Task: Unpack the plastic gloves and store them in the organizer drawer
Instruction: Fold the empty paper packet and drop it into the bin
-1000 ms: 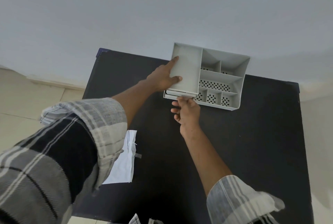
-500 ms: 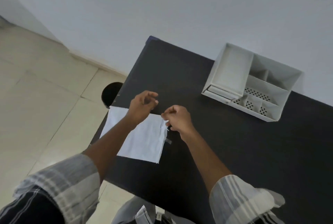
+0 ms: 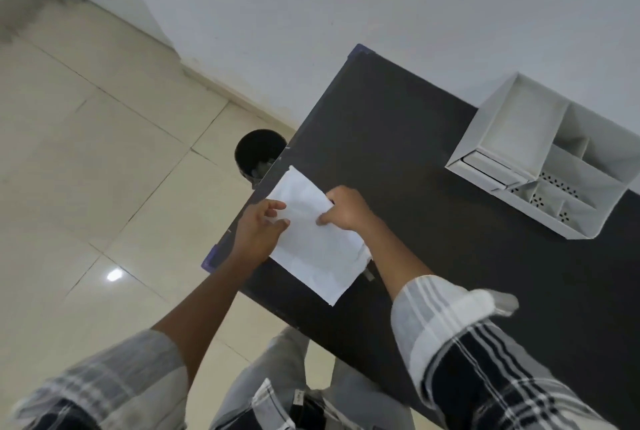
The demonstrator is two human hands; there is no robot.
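A flat white packet of plastic gloves (image 3: pixel 311 242) lies at the left edge of the black table (image 3: pixel 433 166). My left hand (image 3: pixel 258 232) pinches the packet's left side between thumb and fingers. My right hand (image 3: pixel 346 209) grips its upper right edge with curled fingers. The white organizer (image 3: pixel 554 166) stands at the table's far right against the wall; its small drawer (image 3: pixel 488 168) at the front left looks nearly closed.
A round black bin (image 3: pixel 258 152) sits on the tiled floor just beyond the table's left edge. The wall runs behind the table. A small grey scrap (image 3: pixel 369 275) lies on the table by my right forearm.
Both hands left the organizer and came to the packet at the table's left edge, then closed on it. My view swung left and down toward the floor.
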